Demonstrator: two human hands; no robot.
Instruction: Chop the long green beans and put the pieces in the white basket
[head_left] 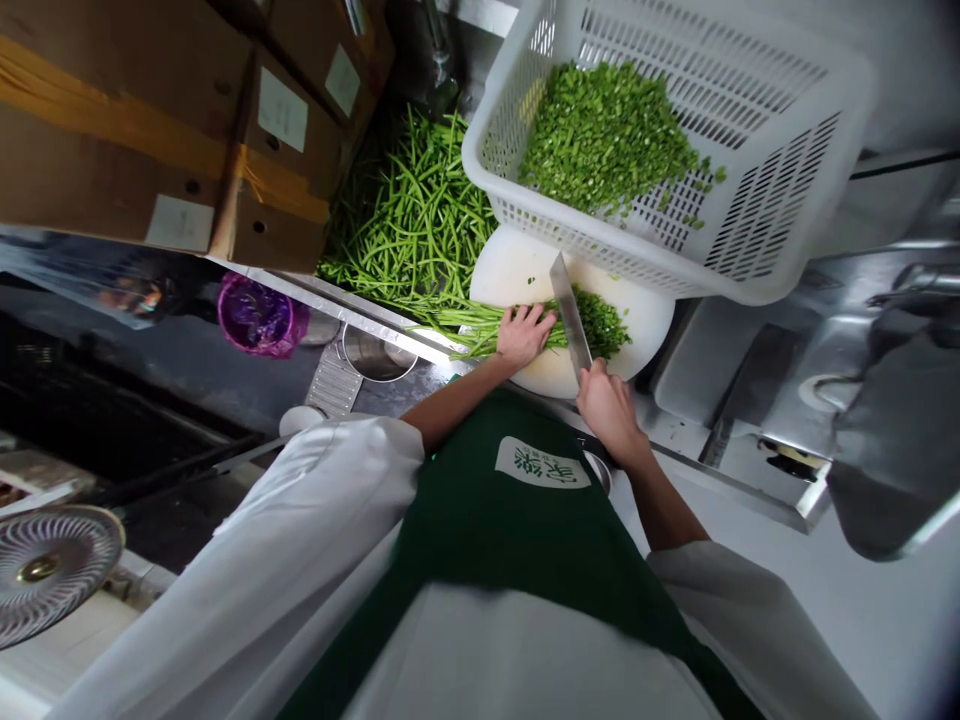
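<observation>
My right hand [606,408] is wrapped round the handle of a kitchen knife [572,318], whose broad blade points away from me across the round white cutting board [645,320]. My left hand [524,335] presses down on a bundle of long green beans [480,325], its fingers just left of the blade. Chopped green pieces [602,325] lie on the board, right of the blade. The uncut beans run left off the board towards a large heap of green beans [424,215]. My left palm is hidden from view.
A white perforated basket [675,262] with chopped green pieces overlaps the board's far edge. Cardboard boxes [285,215] stand at the left. Below them are a purple-lined bin [259,312] and a metal pot [375,355]. Metal fittings [915,285] are at the right.
</observation>
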